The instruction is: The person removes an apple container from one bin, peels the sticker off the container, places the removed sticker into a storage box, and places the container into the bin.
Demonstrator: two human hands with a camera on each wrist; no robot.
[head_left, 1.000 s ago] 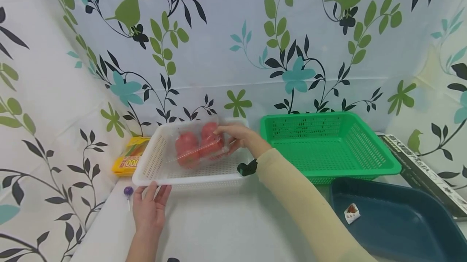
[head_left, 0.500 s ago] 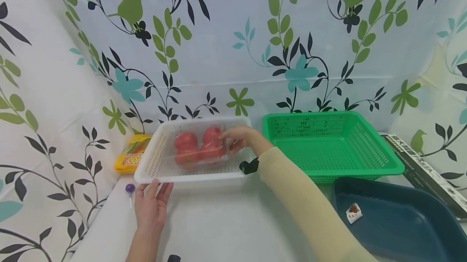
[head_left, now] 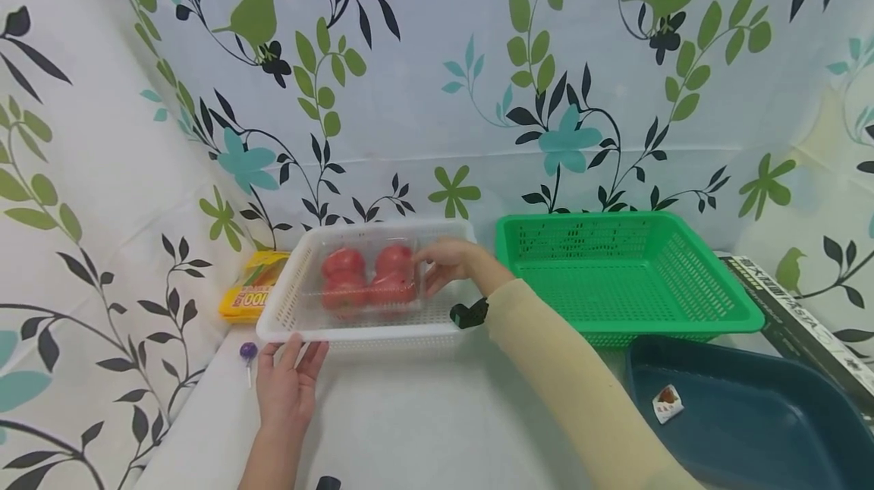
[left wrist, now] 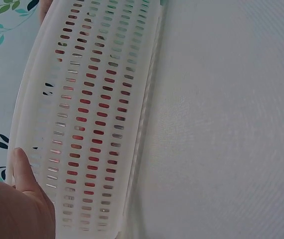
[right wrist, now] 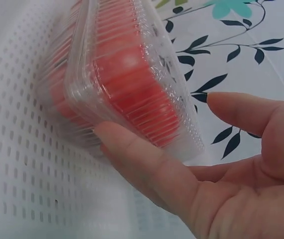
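A white perforated basket (head_left: 362, 334) stands at the back left. My left hand (head_left: 287, 387) holds its front rim; in the left wrist view the thumb (left wrist: 23, 169) lies against the outer wall below that rim. Inside the basket sits a clear plastic pack (head_left: 369, 285) of several round red fruits, whose exact kind I cannot tell. My right hand (head_left: 449, 255) is at the pack's right end. Seen from the right wrist, its thumb stands apart from the pack, while a fingertip (right wrist: 113, 133) is right by the pack's corner; whether it touches is unclear.
A green basket (head_left: 628, 277) stands to the right, with a dark blue tray (head_left: 737, 406) in front holding a small white wrapper (head_left: 667, 403). A flat black box (head_left: 799, 323) lies far right. A yellow packet (head_left: 253, 293) and purple lollipop (head_left: 249, 351) are left.
The pack, tilted in my right hand's hold a second ago, now lies flatter in the white basket. My right thumb and fingers have loosened from it. The left hand stays at the rim.
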